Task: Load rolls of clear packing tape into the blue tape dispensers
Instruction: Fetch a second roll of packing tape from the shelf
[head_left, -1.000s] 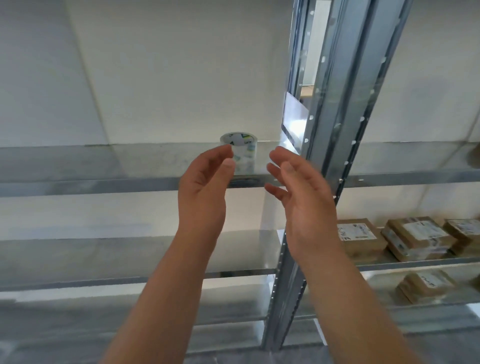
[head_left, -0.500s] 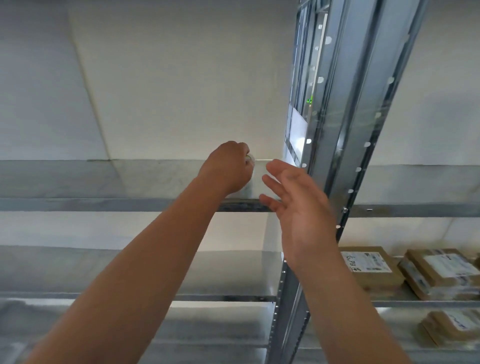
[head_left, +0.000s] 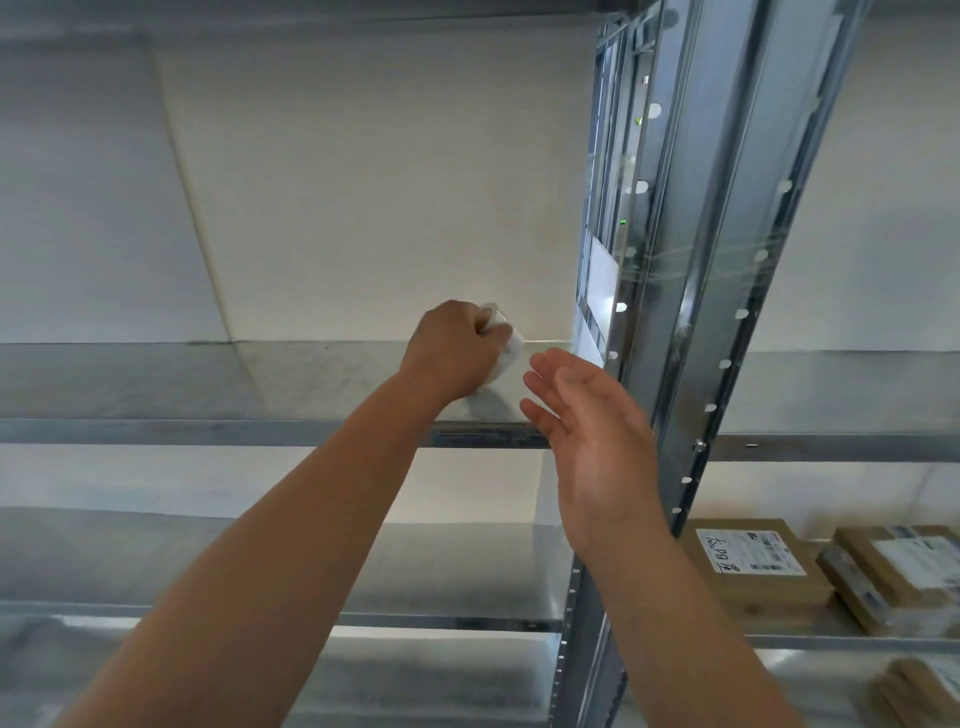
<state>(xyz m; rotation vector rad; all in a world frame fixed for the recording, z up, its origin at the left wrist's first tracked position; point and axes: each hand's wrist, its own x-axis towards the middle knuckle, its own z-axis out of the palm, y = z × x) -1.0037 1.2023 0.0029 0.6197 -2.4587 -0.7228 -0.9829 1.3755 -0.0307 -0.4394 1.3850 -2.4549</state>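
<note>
We are closing our left hand around the roll of clear tape, fingers wrapped over its top and near side, so that only a pale, blurred sliver of the roll is showing past the knuckles. The roll is sitting at the upper metal shelf, toward the shelf's right end; whether it is resting on the surface or tilting just off it, we cannot tell. Our right hand is hanging open just beside the roll, palm turned toward it, fingers spread and loose, holding nothing and not touching the tape. Right of that hand, the grey slotted upright of the rack is rising past the shelf edge. Lower and farther right, brown parcels with white labels are lying on a lower shelf, well apart from both hands.
</note>
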